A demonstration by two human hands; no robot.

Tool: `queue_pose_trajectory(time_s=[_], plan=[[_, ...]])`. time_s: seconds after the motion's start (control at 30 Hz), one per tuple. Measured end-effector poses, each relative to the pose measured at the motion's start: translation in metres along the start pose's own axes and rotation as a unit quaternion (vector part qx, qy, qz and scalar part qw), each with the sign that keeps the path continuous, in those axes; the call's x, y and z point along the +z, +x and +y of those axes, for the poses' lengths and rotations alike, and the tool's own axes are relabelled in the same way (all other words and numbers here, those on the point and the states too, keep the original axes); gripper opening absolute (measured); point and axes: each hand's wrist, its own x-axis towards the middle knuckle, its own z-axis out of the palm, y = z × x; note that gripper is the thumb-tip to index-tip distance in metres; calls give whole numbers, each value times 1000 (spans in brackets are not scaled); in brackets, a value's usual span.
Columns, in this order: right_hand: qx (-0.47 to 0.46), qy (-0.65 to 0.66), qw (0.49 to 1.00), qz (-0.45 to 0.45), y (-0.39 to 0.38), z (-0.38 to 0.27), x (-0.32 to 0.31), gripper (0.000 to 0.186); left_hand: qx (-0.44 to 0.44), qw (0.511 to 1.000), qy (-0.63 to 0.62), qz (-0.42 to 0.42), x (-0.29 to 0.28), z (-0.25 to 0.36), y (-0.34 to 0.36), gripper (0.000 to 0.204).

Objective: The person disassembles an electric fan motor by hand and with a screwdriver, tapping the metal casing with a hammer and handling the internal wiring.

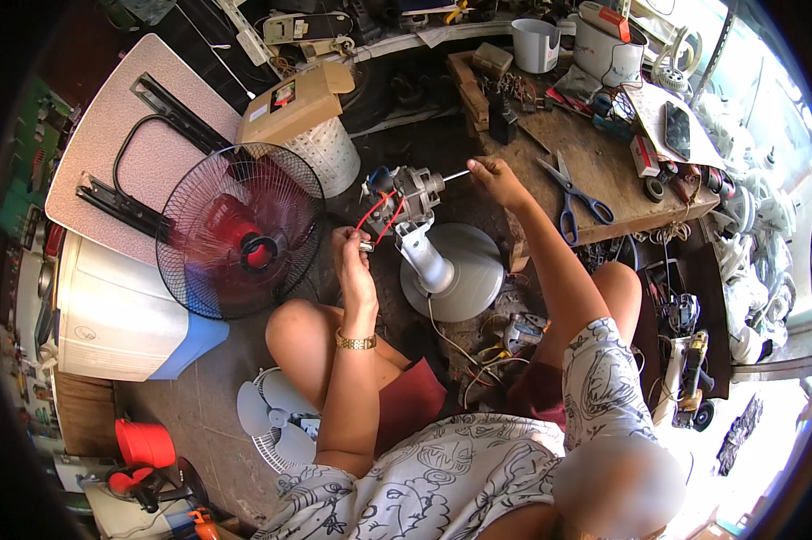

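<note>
A white bin (109, 315) with a blue corner fills the 9 o'clock side. A pale board (109, 135) with a black frame leans at 10 o'clock. At 2 o'clock stands a wooden bench (595, 171) carrying blue scissors (575, 193), a phone (677, 129) and a white pot (609, 47). Left of centre, a fan guard (241, 229) with red blades stands upright, a cardboard box (293, 103) behind it at 11 o'clock. Just right of centre sits a grey fan base (455, 274), its neck rising to the bare motor (404, 200), which tilts with its thin shaft pointing toward 2 o'clock. A white blade set (278, 423) lies on the floor at 7 o'clock, a red cup (145, 443) beyond it toward 8 o'clock.

The right hand (494, 180) pinches the shaft's tip with narrow fingers. The left hand (354, 256), a gold watch (356, 341) on its wrist, is closed narrowly on the red wires (376, 216) hanging from the motor's lower left.
</note>
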Motion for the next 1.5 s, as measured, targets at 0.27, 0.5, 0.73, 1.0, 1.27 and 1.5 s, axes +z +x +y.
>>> queue_pose_trajectory(time_s=[0.27,0.5,0.73,1.0,1.27,1.5], plan=[[7,-174,977,123,-33,-66,-46,43,3,999,43,23,-9,1,-1,16],[117,-115,963,215,-222,-84,-221,32,-50,997,-50,-7,-16,-12,2,25],[392,-513,762,45,-376,73,-210,29,-14,999,-48,-14,-38,-1,-1,25],[597,-496,631,-11,-442,218,-181,29,35,998,42,-35,-17,10,-8,20],[669,-495,553,-43,-459,213,-168,29,21,997,70,-39,-12,12,-25,16],[549,-638,539,8,-493,224,-169,19,12,996,75,-44,-13,3,-24,14]])
